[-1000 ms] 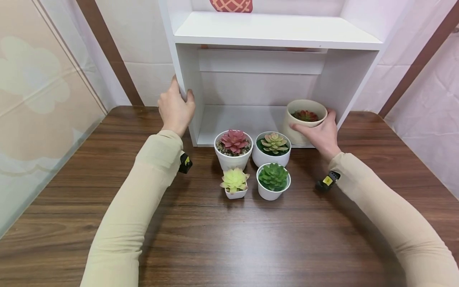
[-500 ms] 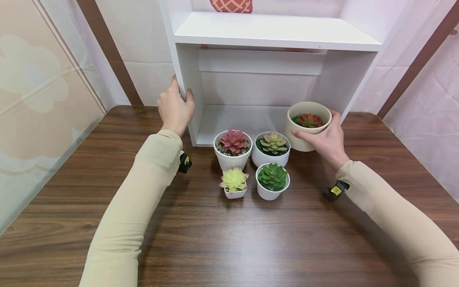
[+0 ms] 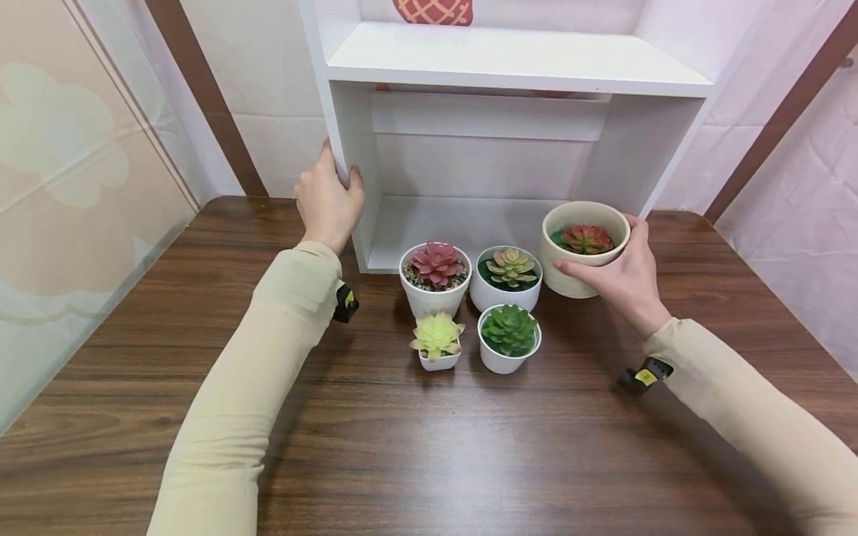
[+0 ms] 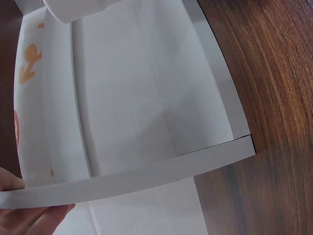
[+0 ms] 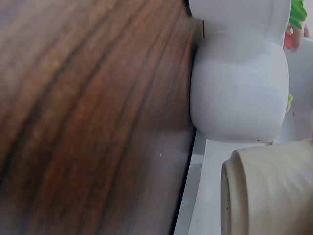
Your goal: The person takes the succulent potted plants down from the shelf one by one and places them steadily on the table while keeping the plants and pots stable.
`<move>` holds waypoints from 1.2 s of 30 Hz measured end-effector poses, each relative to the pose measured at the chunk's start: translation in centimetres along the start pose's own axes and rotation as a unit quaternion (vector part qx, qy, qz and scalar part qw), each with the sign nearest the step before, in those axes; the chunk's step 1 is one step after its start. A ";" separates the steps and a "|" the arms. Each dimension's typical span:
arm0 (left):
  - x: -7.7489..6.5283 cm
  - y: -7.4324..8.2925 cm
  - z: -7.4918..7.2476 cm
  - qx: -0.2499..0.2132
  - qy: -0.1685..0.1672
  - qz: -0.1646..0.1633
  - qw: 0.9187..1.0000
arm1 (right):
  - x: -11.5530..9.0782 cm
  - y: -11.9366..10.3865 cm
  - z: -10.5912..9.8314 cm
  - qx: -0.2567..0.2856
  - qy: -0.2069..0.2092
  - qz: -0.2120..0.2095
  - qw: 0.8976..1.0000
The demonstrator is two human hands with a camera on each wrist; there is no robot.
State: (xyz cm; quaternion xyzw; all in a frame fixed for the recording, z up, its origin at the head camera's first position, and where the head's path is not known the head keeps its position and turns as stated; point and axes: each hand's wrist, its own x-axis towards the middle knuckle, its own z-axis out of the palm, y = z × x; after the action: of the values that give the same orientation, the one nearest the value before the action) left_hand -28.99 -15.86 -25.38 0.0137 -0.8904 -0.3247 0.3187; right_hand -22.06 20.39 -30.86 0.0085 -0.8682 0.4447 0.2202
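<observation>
My left hand (image 3: 330, 201) grips the left side panel (image 3: 347, 175) of a white shelf unit, thumb on the inner face. In the left wrist view its fingertips (image 4: 51, 218) show at the panel's edge. With thumb and fingers around its rim, my right hand (image 3: 626, 275) holds a cream pot (image 3: 570, 284) with a red-green succulent (image 3: 587, 240). The pot is in front of the shelf's lower compartment, right of a round white pot (image 3: 506, 298). In the right wrist view the cream pot's base (image 5: 237, 200) appears raised off the table.
A pink succulent (image 3: 438, 263) in a tapered white pot stands before the shelf. Nearer are a small yellow-green succulent (image 3: 438, 335) and a dark green one (image 3: 511, 330). Above them juts the middle shelf board (image 3: 516, 59). The wooden table (image 3: 415, 454) extends toward me.
My right hand has brought the cream pot out of the lower compartment, toward me and slightly right. The left hand stays on the panel.
</observation>
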 end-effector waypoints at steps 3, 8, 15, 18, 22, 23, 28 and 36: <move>0.0 -0.1 0.0 -0.001 -0.001 0.000 1.000 | -0.4 -0.1 -0.3 -0.005 -0.007 -0.003 1.000; 0.0 -0.2 0.0 -0.001 -0.004 -0.003 1.000 | -0.9 -0.3 -0.8 -0.010 -0.016 -0.004 1.000; 0.1 -0.2 -0.1 -0.001 -0.005 -0.003 1.000 | -1.8 -0.1 -1.2 -0.010 -0.028 0.013 0.999; 0.1 -0.2 -0.2 0.000 -0.004 -0.002 1.000 | -2.1 0.0 -1.3 -0.010 -0.034 0.018 0.999; 0.1 -0.1 -0.2 -0.001 -0.003 -0.002 1.000 | -2.3 0.0 -1.4 -0.009 -0.041 0.021 0.999; 0.1 -0.1 -0.3 0.000 -0.003 -0.002 1.000 | -2.4 -0.1 -1.5 -0.010 -0.043 0.020 0.999; 0.1 -0.1 -0.2 -0.001 -0.003 -0.003 1.000 | -3.1 0.0 -1.7 -0.020 -0.052 0.024 0.998; 0.1 -0.2 -0.2 -0.002 -0.003 -0.004 1.000 | -3.9 0.4 -1.8 -0.034 -0.069 0.027 0.997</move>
State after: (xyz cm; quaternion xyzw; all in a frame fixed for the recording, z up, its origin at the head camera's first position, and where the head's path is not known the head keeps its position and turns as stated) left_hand -29.01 -16.15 -25.26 0.0160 -0.8906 -0.3277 0.3148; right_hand -17.94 21.29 -31.76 0.0081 -0.8960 0.4189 0.1472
